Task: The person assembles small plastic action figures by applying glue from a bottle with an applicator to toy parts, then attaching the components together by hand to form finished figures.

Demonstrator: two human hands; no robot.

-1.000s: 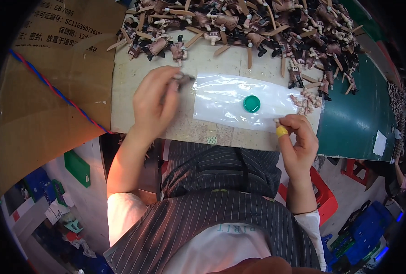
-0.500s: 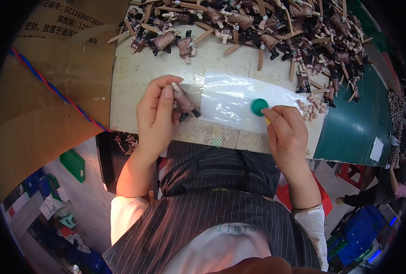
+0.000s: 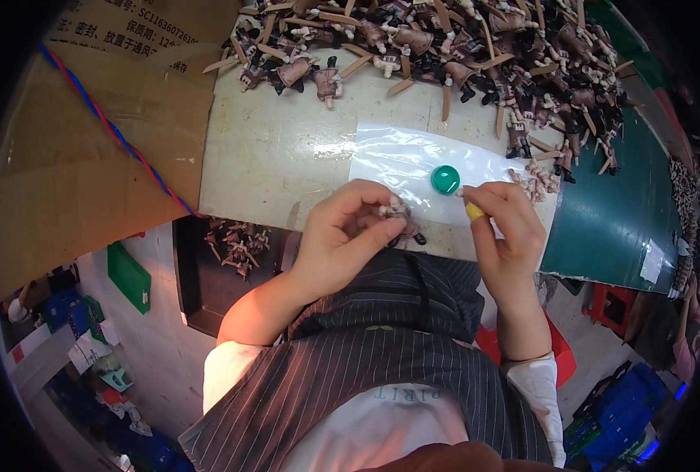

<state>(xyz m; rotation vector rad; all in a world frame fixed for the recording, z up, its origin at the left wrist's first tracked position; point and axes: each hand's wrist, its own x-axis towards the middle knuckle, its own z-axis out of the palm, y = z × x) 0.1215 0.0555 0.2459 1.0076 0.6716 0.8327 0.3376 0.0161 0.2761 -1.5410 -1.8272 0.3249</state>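
Observation:
My left hand is closed round a small toy figurine in brownish clothing with dark feet, above the table's near edge. My right hand pinches a tiny pale piece between thumb and forefinger; its exact kind is too small to tell. Something yellow shows at those fingers. Just left of that pinch sits a round green cap with a shiny inside, on a clear plastic sheet. Several small pale parts lie at the sheet's right end.
A large heap of similar figurines with flat tan blade-like parts covers the far side of the table. Cardboard with a red-and-blue twisted cord stands at left. Below it, a dark tray holds more figurines. A green board adjoins at right.
My left hand has moved right and nearer to me with the figurine, towards my right hand. My right hand has drawn slightly away from the green cap, the tiny piece in its fingertips.

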